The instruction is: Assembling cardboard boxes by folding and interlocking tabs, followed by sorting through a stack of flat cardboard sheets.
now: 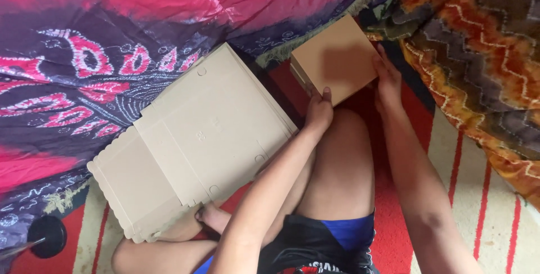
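Single head view, steep downward, close over lap and floor.

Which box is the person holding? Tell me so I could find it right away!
Start at the big pink and purple patterned cloth across the top, then go right past the stack of flat cardboard sheets by the knee. The small brown box sits between the left hand and right hand. Unlike the flat sheets, it is folded up into a block.

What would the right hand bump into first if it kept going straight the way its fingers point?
The right hand lies along the side of the small brown box, fingers pointing up and away. Straight ahead, it would probably first meet the dark patterned cloth just beyond the box, though depth is unclear.
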